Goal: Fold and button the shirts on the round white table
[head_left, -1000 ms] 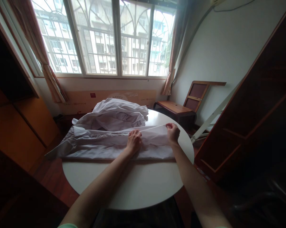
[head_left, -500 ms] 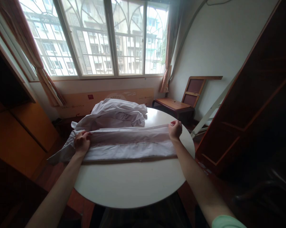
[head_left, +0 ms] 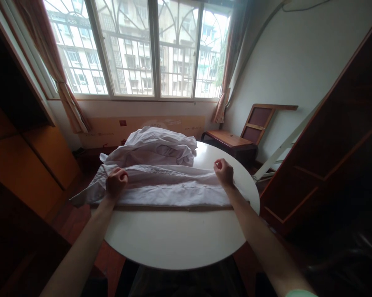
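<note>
My left hand (head_left: 116, 182) has its fingers curled tight into a fist around the fabric of the long, folded white cotton shirt (head_left: 170, 190), gripping it near the shirt's left end. My right hand (head_left: 223, 172) is closed the same way, fingers pinched shut on the far edge of the shirt at its right end, close to the right edge of the surface. Between the two fists the shirt is stretched into a flat band running left to right across the middle of the round white surface (head_left: 176, 239). A row of small buttons shows along its length. The shirt's left end, a loose sleeve or collar part, spills over the left edge of the surface and hangs off it.

Just behind the band, at the far edge of the surface, sits a crumpled heap of white cloth (head_left: 156, 147), touching the stretched shirt. The near half of the surface is bare. Beyond the far right edge stands a low wooden chair (head_left: 235, 140) against the wall, and a barred window (head_left: 148, 49) with curtains fills the far wall.
</note>
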Demonstrator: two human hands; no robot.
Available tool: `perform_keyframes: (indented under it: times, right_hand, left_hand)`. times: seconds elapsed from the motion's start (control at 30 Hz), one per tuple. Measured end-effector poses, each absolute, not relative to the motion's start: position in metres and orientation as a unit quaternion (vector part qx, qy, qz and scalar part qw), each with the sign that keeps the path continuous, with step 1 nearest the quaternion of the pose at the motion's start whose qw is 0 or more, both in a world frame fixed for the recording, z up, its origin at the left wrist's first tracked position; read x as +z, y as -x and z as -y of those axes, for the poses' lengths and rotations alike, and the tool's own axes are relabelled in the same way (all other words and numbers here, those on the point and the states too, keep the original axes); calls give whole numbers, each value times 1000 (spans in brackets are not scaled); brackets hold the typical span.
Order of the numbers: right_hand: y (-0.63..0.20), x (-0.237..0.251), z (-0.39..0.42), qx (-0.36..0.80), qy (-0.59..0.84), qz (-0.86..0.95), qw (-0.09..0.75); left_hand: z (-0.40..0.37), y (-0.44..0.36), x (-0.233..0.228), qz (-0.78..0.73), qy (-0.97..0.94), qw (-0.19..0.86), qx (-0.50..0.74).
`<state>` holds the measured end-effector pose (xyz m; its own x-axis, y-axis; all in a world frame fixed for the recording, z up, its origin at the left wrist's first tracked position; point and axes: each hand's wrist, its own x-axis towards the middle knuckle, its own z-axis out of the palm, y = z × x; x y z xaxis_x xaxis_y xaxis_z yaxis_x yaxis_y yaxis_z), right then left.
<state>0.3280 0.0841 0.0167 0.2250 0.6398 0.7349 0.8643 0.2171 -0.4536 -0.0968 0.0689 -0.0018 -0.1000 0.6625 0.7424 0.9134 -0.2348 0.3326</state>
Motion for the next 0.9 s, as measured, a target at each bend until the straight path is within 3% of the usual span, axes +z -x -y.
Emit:
perform_keyframes:
  times: [0.1, 0.33, 0.7, 0.9]
  right_hand:
    - [-308, 16, -79, -46, 581, 694, 424]
    - [-291, 21, -69, 90, 541, 820, 166]
    - [-334, 32, -70, 253, 607, 745, 109]
    - [-325, 35, -68, 182, 612, 763, 100]
  left_hand:
    - [-72, 94, -5, 588, 706, 98, -383]
    - [-85, 101, -16, 601, 718, 80, -341]
    - [-84, 101, -16, 660, 663, 117, -333]
    - [-76, 98, -7, 649, 629, 157, -398]
